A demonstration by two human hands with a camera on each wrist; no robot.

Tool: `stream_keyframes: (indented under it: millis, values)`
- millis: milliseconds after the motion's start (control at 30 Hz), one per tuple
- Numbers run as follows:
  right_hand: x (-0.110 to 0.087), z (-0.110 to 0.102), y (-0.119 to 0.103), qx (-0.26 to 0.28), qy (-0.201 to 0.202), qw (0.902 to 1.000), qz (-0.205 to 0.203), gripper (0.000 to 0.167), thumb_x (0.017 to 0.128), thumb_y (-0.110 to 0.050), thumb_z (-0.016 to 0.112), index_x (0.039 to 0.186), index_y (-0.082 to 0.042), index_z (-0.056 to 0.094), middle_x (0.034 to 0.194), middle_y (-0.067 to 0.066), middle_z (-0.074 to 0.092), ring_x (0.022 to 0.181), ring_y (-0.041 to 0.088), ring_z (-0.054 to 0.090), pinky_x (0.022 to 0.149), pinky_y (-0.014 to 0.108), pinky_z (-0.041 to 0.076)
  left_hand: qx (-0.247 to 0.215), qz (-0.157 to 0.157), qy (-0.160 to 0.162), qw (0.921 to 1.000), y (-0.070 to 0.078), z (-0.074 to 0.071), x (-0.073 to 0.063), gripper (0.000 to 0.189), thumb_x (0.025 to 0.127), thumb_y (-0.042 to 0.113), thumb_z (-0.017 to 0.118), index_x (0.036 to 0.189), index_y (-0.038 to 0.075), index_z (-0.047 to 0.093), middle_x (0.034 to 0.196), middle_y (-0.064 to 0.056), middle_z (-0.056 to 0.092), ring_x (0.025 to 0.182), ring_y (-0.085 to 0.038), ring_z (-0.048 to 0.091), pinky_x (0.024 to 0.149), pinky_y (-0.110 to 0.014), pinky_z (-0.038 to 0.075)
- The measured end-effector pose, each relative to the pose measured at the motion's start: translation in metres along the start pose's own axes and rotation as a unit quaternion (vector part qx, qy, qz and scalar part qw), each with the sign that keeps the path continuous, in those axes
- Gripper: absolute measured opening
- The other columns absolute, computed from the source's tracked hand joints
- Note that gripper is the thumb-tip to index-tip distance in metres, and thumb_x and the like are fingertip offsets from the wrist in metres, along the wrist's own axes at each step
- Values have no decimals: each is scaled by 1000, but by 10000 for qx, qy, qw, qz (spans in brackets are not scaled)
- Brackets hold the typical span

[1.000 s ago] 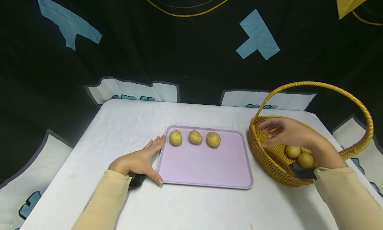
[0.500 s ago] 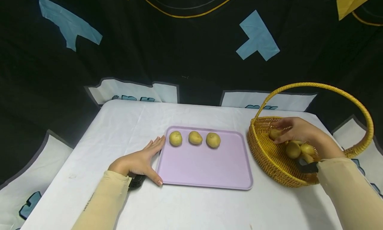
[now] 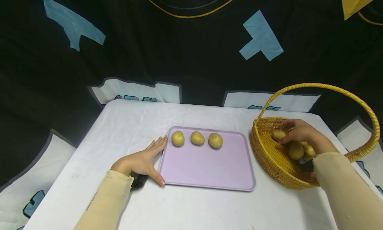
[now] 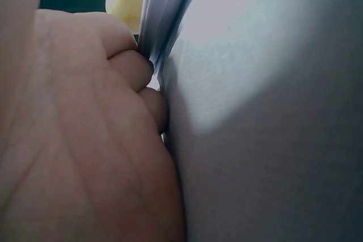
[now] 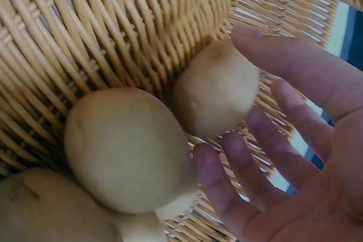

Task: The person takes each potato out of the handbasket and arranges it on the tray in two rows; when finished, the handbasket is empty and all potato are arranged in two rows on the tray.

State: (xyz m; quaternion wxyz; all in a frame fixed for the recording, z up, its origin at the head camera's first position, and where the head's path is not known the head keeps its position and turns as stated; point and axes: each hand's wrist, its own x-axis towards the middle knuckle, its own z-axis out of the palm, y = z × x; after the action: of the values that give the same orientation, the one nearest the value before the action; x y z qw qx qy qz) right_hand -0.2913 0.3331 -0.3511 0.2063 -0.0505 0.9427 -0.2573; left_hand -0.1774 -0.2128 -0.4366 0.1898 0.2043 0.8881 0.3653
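My left hand (image 3: 142,162) lies spread at the left edge of a lilac tray (image 3: 209,170), fingertips by the upper side and thumb by the near corner. Three potatoes stand in a row along the tray's far part: a left potato (image 3: 178,138), a middle potato (image 3: 197,138) and a right potato (image 3: 215,140). My right hand (image 3: 302,132) reaches into a wicker basket (image 3: 267,167). Its thumb and loosely bent fingers are around a potato (image 5: 212,92), with a gap before the palm. Whether they press on it I cannot tell. Another potato (image 5: 127,148) sits beside it.
The basket's tall arched handle (image 3: 321,86) rises above my right forearm. Several more potatoes, such as a lower one (image 5: 48,208), lie in the basket. White cloth (image 3: 194,210) covers the table, and a black patterned curtain (image 3: 179,50) hangs behind.
My right hand has gone from above the basket's left part down to a potato inside, shifting slightly right. The left hand, tray and its potatoes stay put.
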Motion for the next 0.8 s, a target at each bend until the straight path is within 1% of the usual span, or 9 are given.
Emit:
stream_keyframes:
  millis: [133,267,367,567,700,800]
  values:
    - [3,2,4,113,-85,9999,89,72,80,-21,84,137,5,49,136,36,42,118,48,46,102,67,36,32,5,-6,10000,0,1,1,153,51,48,99,162,7,1,167,-17,-7,150,-41,-12,118,-60,0]
    - [6,4,3,54,-72,9999,116,70,79,-20,86,135,4,50,134,35,43,114,46,49,100,65,40,78,4,8,10000,1,0,1,154,51,49,99,162,7,0,167,-16,-7,150,-41,-11,119,-59,1]
    - [8,6,2,-5,-36,9999,133,72,79,-21,87,136,4,51,134,35,44,114,46,50,100,65,41,91,8,29,10000,1,-1,0,154,51,49,99,162,7,0,167,-16,-7,150,-41,-11,118,-60,1]
    - [10,12,1,128,-85,9996,253,75,81,-28,85,141,2,49,138,33,44,115,45,49,99,66,42,55,-16,41,10000,1,-1,-1,154,51,48,99,162,7,0,167,-17,-7,150,-42,-11,118,-61,1]
    - [9,14,4,89,-10,9997,207,74,82,-29,84,140,1,51,139,32,46,113,42,50,98,63,44,41,-11,25,10000,1,0,-1,154,51,48,99,162,7,1,167,-17,-7,150,-42,-11,118,-60,0]
    - [8,15,7,111,52,9998,172,73,83,-29,84,140,2,51,139,33,46,111,41,53,94,58,48,43,5,3,10000,1,0,0,154,51,48,99,162,6,0,167,-17,-7,150,-41,-12,118,-59,0]
